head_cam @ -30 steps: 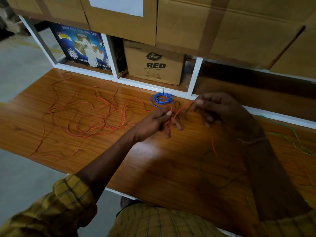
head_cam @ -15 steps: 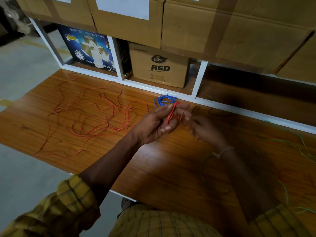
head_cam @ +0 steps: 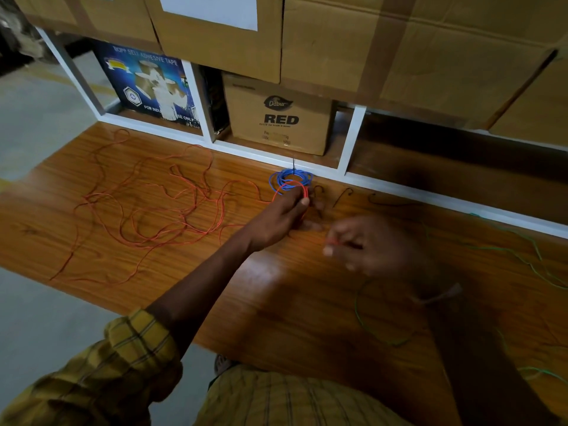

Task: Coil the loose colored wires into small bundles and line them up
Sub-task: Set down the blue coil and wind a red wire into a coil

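Only one view on my feed: head camera, worn by person, so no second view to overlap. Looks forward and steeply down over wooden table (head_cam: pixel 276 302). Wide-angle lens, edges bend. Both forearms enter from bottom edge; left hand (head_cam: pixel 281 215) and right hand (head_cam: pixel 365 245) sit near frame centre, close to lens. Top of frame reaches white shelf frame (head_cam: pixel 353 139) and cardboard boxes (head_cam: pixel 384 44) behind table. Left edge catches grey floor (head_cam: pixel 37 124).
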A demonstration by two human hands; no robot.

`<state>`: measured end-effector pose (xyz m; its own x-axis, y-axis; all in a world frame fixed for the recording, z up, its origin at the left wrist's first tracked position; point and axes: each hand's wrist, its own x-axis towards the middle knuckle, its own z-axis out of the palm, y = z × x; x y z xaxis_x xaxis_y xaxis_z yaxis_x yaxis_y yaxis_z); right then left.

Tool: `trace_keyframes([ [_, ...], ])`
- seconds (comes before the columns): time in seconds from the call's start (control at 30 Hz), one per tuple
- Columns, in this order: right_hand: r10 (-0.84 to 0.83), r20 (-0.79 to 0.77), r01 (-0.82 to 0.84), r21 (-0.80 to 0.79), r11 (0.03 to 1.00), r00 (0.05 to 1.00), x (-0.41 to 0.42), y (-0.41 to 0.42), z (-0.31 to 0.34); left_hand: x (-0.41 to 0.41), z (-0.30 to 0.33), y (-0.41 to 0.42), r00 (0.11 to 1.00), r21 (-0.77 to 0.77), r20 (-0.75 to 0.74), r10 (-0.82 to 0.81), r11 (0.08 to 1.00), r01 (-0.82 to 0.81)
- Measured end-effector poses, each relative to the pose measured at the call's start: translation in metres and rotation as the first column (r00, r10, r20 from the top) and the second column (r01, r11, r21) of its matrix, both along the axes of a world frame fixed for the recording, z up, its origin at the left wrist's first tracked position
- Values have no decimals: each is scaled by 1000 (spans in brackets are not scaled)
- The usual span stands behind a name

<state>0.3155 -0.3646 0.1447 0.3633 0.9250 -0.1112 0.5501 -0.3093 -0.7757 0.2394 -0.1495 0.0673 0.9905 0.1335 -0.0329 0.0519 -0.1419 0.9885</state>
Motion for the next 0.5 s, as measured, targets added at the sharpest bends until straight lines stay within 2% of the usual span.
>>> trace_keyframes([
  [0.07,-105,-62,110,90,990,993,17,-6,15,-3,0,-1,997,82,-20,-73,994,74],
  [0.13,-177,-114,194,159,968,978,35,-9,19,-5,4,-4,992,77,-35,-120,990,122],
  [0.23,-288,-125,310,230,922,949,57,-4,9,-9,13,-13,989,-67,-31,-144,988,142],
  [0.33,-394,-54,392,288,874,918,73,7,-12,-8,19,-17,984,-208,-7,-178,963,173],
  [0.43,-492,10,465,311,829,870,84,17,-36,-8,22,-18,974,-330,-4,-225,920,211],
  [0.5,-515,-9,495,289,819,857,81,23,-48,-8,25,-20,974,-410,15,-226,887,212],
])
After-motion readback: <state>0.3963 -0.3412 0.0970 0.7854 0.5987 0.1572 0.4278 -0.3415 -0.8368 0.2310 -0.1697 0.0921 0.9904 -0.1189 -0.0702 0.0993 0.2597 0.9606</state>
